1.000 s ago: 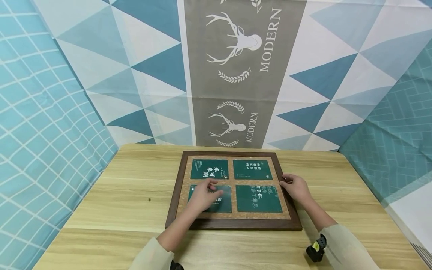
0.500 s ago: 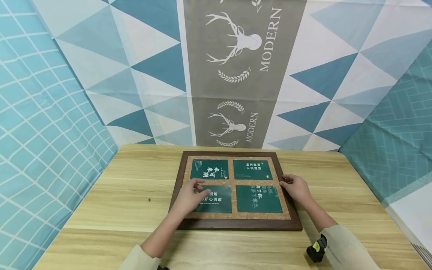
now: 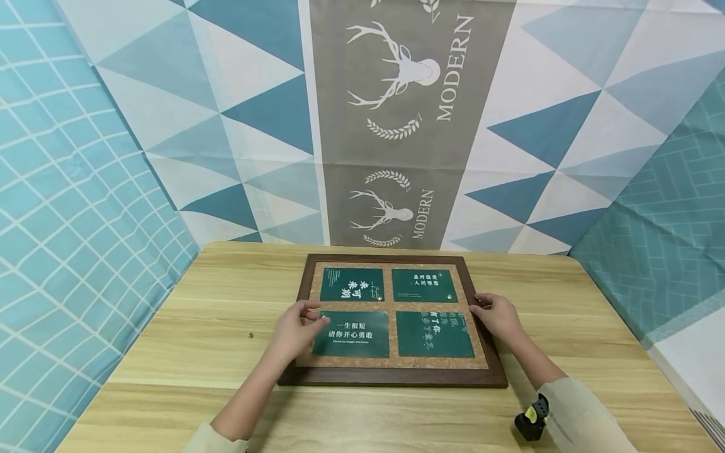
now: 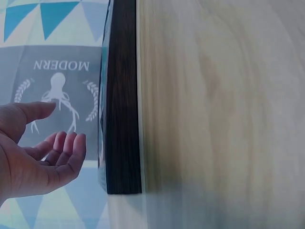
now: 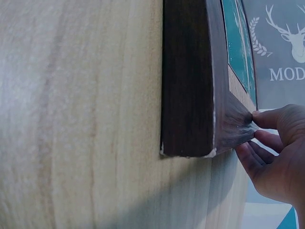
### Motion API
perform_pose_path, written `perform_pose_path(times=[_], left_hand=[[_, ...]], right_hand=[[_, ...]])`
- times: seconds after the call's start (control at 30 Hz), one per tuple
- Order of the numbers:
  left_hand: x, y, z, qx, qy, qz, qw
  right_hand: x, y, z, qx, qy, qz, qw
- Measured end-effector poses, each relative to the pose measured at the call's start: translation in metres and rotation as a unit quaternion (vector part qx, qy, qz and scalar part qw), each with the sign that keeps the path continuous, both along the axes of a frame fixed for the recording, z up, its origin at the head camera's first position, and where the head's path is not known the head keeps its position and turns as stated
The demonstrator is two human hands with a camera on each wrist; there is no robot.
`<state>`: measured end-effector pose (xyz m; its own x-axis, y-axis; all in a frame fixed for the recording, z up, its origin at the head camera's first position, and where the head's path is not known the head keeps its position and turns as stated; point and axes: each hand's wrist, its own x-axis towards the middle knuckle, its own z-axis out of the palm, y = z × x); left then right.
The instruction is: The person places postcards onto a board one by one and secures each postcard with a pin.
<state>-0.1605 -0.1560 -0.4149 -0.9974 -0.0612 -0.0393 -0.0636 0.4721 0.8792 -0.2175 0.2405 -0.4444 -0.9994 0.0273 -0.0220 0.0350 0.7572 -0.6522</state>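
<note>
A cork board (image 3: 391,306) in a dark brown wooden frame (image 3: 396,376) lies on the table, bearing several green cards. My left hand (image 3: 297,330) is over the frame's left side, beside the near-left card (image 3: 351,335). Its thumb and fingers are apart, loosely bent and holding nothing, as the left wrist view shows of the same hand (image 4: 43,152). On the other side, my right hand (image 3: 497,314) holds the frame's right edge. The right wrist view has thumb and fingertips of that hand (image 5: 281,148) pinching the dark rim (image 5: 190,86).
The wooden table (image 3: 187,352) reaches back to a wall cloth (image 3: 385,126) with deer heads and triangles. A blue checked cloth (image 3: 85,220) hangs at the left and a teal one (image 3: 668,220) at the right. A small black device (image 3: 531,420) sits at the right sleeve.
My left hand has moved left, from over the near-left card to the frame's left side, uncovering the card's white writing. The right hand has stayed at the frame's right edge.
</note>
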Motion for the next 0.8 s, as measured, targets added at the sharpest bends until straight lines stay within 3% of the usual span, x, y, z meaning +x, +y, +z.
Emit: perform_pose_path(times=[0.37, 0.8], left_hand=[[0.003, -0.022, 0.001, -0.045, -0.011, 0.031, 0.9984], [0.006, -0.056, 0.001, -0.079, -0.028, 0.037, 0.9958]], right_hand=[[0.0, 0.0, 0.0, 0.001, -0.001, -0.001, 1.0], [-0.001, 0.001, 0.0, 0.008, 0.005, 0.003, 0.9999]])
